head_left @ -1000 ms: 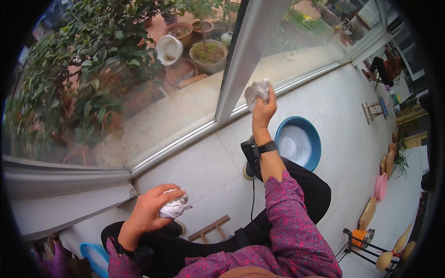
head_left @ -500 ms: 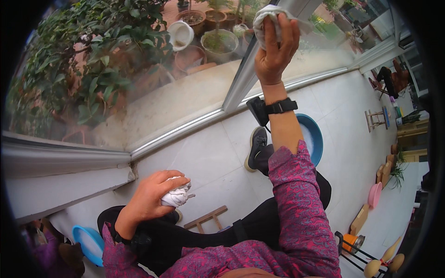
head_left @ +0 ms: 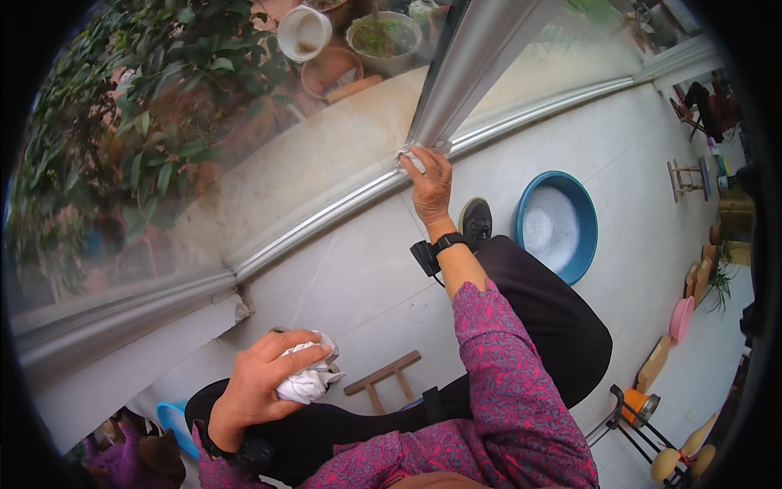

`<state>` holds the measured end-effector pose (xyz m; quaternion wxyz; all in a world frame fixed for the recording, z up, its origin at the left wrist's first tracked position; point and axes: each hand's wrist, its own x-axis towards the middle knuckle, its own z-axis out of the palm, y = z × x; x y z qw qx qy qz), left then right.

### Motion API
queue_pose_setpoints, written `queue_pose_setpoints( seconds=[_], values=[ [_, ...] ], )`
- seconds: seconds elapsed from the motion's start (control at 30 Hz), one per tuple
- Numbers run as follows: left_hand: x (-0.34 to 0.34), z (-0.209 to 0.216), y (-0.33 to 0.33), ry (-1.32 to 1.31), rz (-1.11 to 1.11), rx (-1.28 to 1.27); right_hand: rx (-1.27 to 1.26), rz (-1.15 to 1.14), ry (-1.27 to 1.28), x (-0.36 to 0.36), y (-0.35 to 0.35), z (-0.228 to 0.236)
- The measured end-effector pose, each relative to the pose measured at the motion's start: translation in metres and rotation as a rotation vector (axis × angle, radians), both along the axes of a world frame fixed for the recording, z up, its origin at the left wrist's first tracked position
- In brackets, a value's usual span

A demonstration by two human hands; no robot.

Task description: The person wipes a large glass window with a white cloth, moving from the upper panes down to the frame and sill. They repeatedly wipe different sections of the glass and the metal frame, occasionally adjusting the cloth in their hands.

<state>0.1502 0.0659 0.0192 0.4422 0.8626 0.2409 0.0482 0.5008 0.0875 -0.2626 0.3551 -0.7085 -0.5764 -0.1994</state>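
The right hand (head_left: pixel 432 187), arm stretched well forward, holds a grey-white cloth (head_left: pixel 410 160) against the foot of the window post (head_left: pixel 476 69), which runs up and rightward from there. The left hand (head_left: pixel 259 376), farther off and low, curls around a bunched white rag (head_left: pixel 308 381). Right of the outstretched arm sits a blue basin (head_left: pixel 583 257).

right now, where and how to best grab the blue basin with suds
Probably take the blue basin by the right part of its round rim, coming from the right: that edge is exposed, suds lie inside, and the black-trousered leg crowds its near side.
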Motion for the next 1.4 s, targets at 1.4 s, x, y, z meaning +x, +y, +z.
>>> queue_pose_setpoints(
  seconds=[1.4],
  values=[
    [-0.075, 0.028, -0.049, -0.869, 0.524, -0.489, 0.483, 0.650, 0.819, 0.102, -0.232, 0.548]
  ],
)
